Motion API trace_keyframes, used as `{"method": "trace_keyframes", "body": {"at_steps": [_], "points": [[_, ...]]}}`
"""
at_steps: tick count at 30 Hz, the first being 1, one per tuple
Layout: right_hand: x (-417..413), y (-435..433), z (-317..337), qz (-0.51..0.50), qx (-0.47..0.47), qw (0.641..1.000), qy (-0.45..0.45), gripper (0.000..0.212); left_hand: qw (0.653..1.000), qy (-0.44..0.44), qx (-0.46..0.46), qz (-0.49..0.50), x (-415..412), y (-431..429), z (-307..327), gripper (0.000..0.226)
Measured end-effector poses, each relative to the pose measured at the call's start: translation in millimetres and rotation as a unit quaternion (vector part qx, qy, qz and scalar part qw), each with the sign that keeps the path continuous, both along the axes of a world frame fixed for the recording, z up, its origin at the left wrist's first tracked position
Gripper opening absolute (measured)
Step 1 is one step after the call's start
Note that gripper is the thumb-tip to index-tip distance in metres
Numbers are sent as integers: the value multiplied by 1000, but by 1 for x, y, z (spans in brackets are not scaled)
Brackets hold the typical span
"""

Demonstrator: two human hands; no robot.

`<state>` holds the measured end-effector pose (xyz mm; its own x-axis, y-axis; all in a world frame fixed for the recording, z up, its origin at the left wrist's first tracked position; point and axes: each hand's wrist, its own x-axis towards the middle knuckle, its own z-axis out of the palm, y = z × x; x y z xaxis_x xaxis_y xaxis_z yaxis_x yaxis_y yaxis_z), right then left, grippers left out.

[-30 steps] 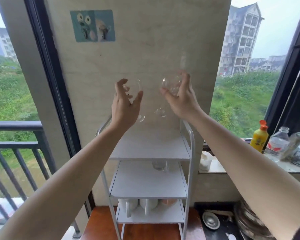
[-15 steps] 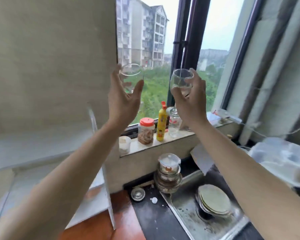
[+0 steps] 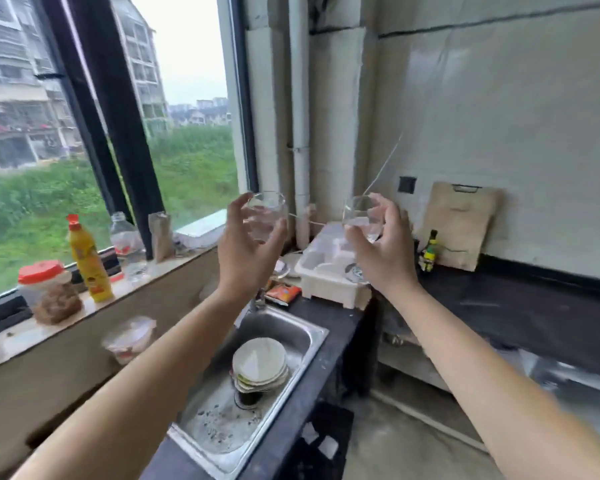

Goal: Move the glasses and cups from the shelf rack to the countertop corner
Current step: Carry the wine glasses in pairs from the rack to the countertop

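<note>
Two clear stemmed glasses, carried in the air above the sink [image 3: 302, 336]. Judged light, rigid, slick and breakable; best held around the bowl. Left glass [image 3: 266, 216], at 11 o'clock: left hand [image 3: 245, 252] wrapped around its bowl. Right glass [image 3: 360, 220], at 1 o'clock: right hand [image 3: 383, 252] cupping its bowl, foot showing below. Countertop corner [image 3: 520, 306] lies at 2 o'clock.

A home kitchen: a steel sink [image 3: 284, 344] holding stacked plates [image 3: 260, 362], a dark table [image 3: 520, 306], a cutting board [image 3: 459, 223] against the wall, bottles and jars along the windowsill [image 3: 125, 289].
</note>
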<state>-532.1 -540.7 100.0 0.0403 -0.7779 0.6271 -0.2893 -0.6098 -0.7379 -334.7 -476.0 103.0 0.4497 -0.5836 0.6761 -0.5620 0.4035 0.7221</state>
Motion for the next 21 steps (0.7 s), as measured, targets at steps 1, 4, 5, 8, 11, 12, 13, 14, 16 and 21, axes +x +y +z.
{"method": "trace_keyframes", "body": {"at_steps": [1, 4, 5, 8, 11, 12, 13, 14, 16, 21], "points": [[-37, -9, -4, -19, 3, 1000, 6, 74, 1000, 0, 6, -23, -33, -17, -4, 61], [-135, -34, -16, -75, 14, 997, 8, 62, 996, 0, 29, -85, -125, -63, -16, 58], [-165, -42, -20, -93, 17, 996, 7, 61, 994, 4, 39, -106, -154, -76, -19, 56], [-241, -63, -33, -141, 38, 989, 7, 58, 987, 4, 54, -153, -227, -115, -29, 55], [-301, -86, -49, -176, 50, 983, 3, 58, 979, -10, 72, -189, -286, -156, -43, 55], [-320, -94, -55, -189, 53, 981, 4, 58, 976, -15, 76, -202, -304, -170, -48, 56], [-337, -103, -62, -200, 57, 978, 3, 58, 973, -20, 80, -215, -321, -185, -54, 57], [-354, -113, -70, -210, 62, 976, 0, 56, 970, -26, 84, -227, -339, -199, -59, 58], [-386, -135, -84, -230, 71, 971, -4, 52, 964, -35, 87, -250, -374, -233, -70, 59], [-470, -201, -100, -290, 91, 953, -6, 54, 939, -37, 85, -330, -465, -327, -89, 60]]}}
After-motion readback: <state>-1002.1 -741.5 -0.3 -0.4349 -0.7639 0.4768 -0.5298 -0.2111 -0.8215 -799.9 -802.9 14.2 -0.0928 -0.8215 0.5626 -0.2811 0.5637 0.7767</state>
